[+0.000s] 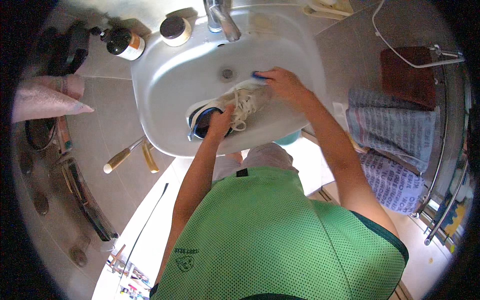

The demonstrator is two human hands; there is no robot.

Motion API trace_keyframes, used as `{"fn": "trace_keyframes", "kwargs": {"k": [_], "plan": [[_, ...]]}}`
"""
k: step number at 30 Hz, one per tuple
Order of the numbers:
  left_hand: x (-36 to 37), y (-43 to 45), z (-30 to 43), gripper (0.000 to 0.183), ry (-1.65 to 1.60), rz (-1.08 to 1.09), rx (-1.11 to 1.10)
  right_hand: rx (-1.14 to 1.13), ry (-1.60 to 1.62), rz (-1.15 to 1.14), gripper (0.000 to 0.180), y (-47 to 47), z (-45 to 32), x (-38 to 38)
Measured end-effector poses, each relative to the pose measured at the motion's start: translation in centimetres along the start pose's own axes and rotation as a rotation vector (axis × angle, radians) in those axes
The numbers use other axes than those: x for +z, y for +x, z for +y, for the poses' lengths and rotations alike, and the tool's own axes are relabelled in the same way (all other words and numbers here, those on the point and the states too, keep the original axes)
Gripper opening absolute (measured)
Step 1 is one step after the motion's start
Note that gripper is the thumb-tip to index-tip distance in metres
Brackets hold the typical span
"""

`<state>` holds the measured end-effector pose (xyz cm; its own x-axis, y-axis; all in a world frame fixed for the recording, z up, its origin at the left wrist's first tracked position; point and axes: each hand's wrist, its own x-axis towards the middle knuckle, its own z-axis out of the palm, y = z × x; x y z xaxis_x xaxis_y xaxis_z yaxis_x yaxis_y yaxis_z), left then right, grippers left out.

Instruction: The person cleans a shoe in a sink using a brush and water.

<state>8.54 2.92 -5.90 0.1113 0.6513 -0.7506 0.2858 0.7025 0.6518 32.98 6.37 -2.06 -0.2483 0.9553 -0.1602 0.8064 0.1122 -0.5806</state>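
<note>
A light-coloured lace-up shoe with a dark lining (245,103) lies in the white washbasin (161,112), its toe towards the right. My left hand (221,120) grips the shoe at its opening, the thumb on the tongue and the fingers hidden inside or behind it. My right hand (281,82) is at the toe end, its fingers closed around a small blue object, perhaps a brush (258,75), most of which the hand hides. The drain (227,73) shows just beyond the shoe.
A chrome faucet (225,22) stands at the basin's far edge. Left of it are a jar with a dark lid (175,31) and a dark pump bottle (125,44). Towels (393,131) hang on a rail at the right. Two handled tools (118,160) hang left of the basin.
</note>
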Motion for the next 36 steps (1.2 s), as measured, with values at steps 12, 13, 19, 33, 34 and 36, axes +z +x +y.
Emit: {"fn": "trace_keyframes", "kwargs": {"k": [12,13,19,33,34,36], "plan": [[-0.3,-0.6,0.2,0.063,0.243,-0.056,0.133,-0.107,-0.115,-0.261,0.029,4.1,0.2,0.9],[-0.5,-0.4,-0.1,0.063,0.312,-0.064,0.131,-0.019,-0.036,-0.314,0.03,2.9,0.2,-1.5],[-0.3,0.2,-0.5,0.065,0.339,-0.088,0.096,-0.2,-0.039,-0.485,0.032,6.9,-6.9,2.3],[0.4,1.7,-2.6,0.059,0.572,-0.146,0.24,-0.563,0.253,-0.438,0.037,9.3,-15.7,9.6],[0.3,2.0,-3.4,0.051,0.658,-0.108,0.476,-0.567,0.227,-0.428,0.038,8.9,-16.0,9.3],[1.1,2.3,-4.2,0.055,0.286,0.055,0.765,-0.493,0.177,-0.446,0.039,8.4,-14.5,7.5]]}}
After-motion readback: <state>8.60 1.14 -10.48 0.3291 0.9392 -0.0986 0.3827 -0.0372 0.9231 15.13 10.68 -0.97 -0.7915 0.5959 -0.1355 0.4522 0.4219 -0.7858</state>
